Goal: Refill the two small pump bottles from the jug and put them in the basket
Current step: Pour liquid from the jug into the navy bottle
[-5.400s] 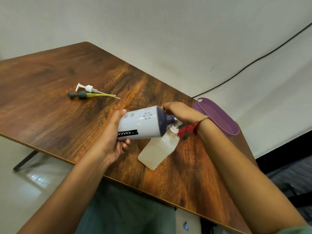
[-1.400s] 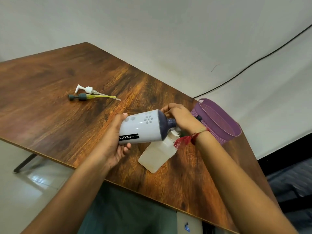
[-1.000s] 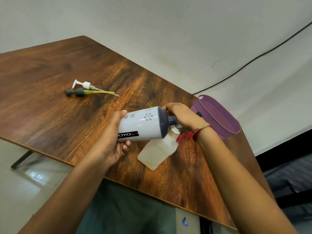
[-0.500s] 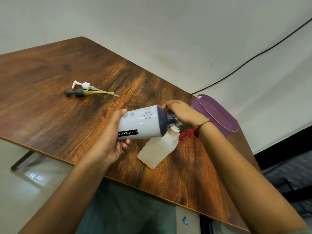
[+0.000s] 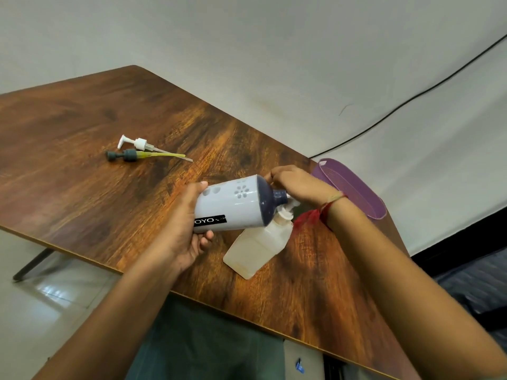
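My left hand point(image 5: 185, 233) grips the base of a white jug point(image 5: 233, 207) with a navy top and an OYO label, tipped almost level. Its navy neck meets the white mouth of a small translucent bottle point(image 5: 255, 248), which leans on the wooden table point(image 5: 96, 204). At that joint my right hand point(image 5: 299, 185) curls round the small bottle's top; the exact grip is hidden. Just behind that hand stands the purple basket point(image 5: 354, 187). A second small bottle is not in sight.
Two loose pump heads lie side by side at the back left: a white pump head point(image 5: 137, 143) and a dark pump head point(image 5: 126, 155) with a yellow tube. A black cable point(image 5: 411, 100) runs along the wall. The table's near edge is close below the bottle.
Both hands keep the same hold, with the jug tipped onto the small bottle throughout. Only the view has shifted slightly.
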